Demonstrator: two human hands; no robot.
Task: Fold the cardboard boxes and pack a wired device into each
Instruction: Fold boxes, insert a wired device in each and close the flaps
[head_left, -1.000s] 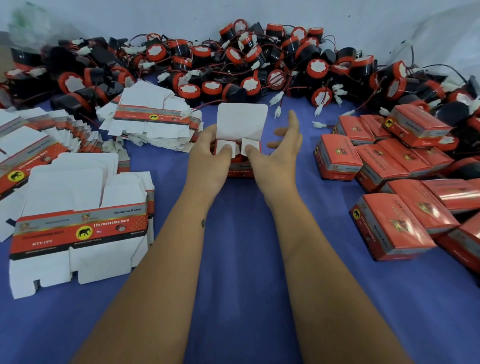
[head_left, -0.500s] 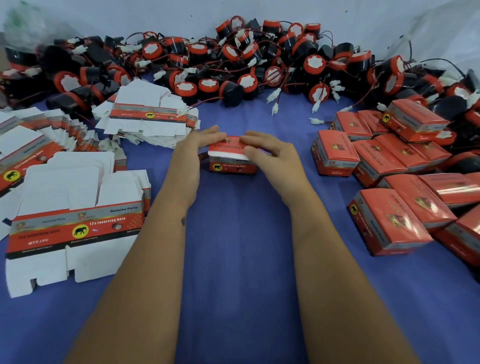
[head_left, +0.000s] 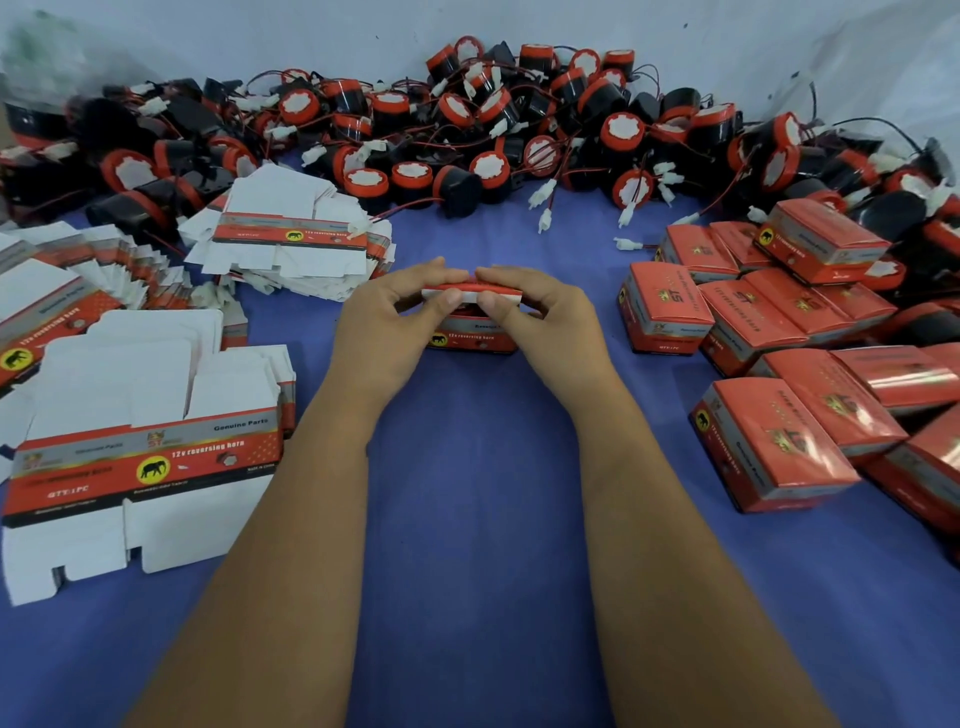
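At the lower left of the frame, a stack of flat box blanks (head_left: 140, 415) lay printed side up on the blue table cover (head_left: 467, 519), with a fanned row of more blanks (head_left: 104, 275) above it and a third pile (head_left: 291, 234) toward the upper centre-left. In the centre, a person's left hand (head_left: 384, 327) and right hand (head_left: 550, 322) met over a small red cardboard box (head_left: 470, 340) resting on the cover, its long axis running left to right across the frame and its printed front panel facing the camera. Both thumbs pressed side by side on the white tuck flap (head_left: 470, 297) at the lid's front edge, while the curled fingers of each hand wrapped over the red top from behind, so both hands gripped the lid. The hands hid most of the box's top and both its ends; what lay inside could not be seen. Across the upper frame, a heap of black-and-red wired devices (head_left: 467, 140) with white connectors lay against the pale wall (head_left: 311, 31), well apart from the box. At the right of the frame, closed red boxes (head_left: 779, 447) lay piled at varied angles, near the right forearm but not touching it.
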